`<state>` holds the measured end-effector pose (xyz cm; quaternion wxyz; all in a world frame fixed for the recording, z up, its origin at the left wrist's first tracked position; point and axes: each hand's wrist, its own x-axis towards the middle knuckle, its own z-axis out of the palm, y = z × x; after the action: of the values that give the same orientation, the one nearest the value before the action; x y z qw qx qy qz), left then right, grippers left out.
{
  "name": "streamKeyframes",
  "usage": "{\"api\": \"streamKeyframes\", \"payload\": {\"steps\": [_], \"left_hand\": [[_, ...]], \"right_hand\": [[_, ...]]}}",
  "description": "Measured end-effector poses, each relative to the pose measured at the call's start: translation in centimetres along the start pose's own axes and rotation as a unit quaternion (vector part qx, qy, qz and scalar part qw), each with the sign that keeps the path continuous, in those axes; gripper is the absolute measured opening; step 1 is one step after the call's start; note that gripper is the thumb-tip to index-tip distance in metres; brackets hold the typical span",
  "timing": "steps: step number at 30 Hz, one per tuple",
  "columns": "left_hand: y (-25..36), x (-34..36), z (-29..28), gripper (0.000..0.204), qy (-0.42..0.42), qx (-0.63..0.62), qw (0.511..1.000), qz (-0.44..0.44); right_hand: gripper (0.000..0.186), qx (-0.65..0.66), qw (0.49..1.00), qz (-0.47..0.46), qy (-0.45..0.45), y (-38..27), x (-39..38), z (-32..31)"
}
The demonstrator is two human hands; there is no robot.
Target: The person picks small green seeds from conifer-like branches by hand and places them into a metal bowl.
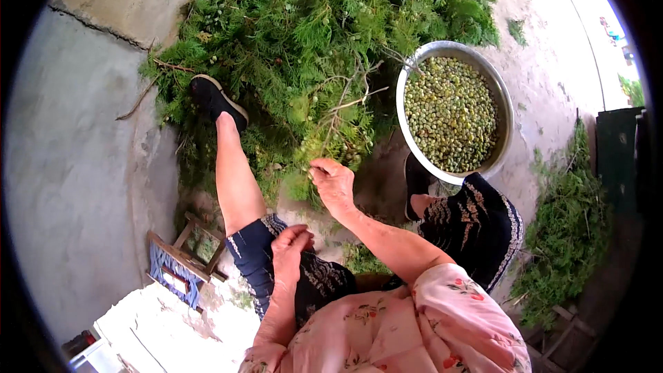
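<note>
The arborvitae branches [262, 48] are bright green; the cones [452, 114] mix yellow-green with brown in a silver-grey basin [505, 110]. The pink blouse [387, 335] has a red-and-green floral print, the navy trousers [469, 235] cream patterning.

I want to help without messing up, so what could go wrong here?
The metal basin might get bumped and spill its small green pieces, since the right knee looks close to its rim.

The bare right hand could get scratched, because bare twigs poke out of the leafy branches near it.

The left shoe rests among those branches, so that foot might catch if the person stands up.
</note>
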<state>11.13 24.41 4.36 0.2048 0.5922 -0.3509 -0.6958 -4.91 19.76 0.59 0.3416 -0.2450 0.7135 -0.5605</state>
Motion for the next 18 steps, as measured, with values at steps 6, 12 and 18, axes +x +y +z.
{"api": "streamKeyframes", "payload": {"steps": [6, 12, 18], "left_hand": [[2.6, 4.3, 1.6, 0.016, 0.079, 0.069, 0.962, 0.251], [6.2, 8.4, 10.7, 0.053, -0.045, 0.287, 0.944, 0.153], [-1.3, 9.8, 10.4, 0.064, -0.145, 0.362, 0.915, 0.106]], "right_hand": [[0.014, -0.091, 0.994, -0.058, -0.005, 0.5, -3.4, -4.1], [0.013, -0.181, 0.974, -0.101, -0.091, -0.5, -8.6, -6.3], [0.015, -0.201, 0.937, -0.22, -0.184, 0.7, -11.8, -8.2]]}}
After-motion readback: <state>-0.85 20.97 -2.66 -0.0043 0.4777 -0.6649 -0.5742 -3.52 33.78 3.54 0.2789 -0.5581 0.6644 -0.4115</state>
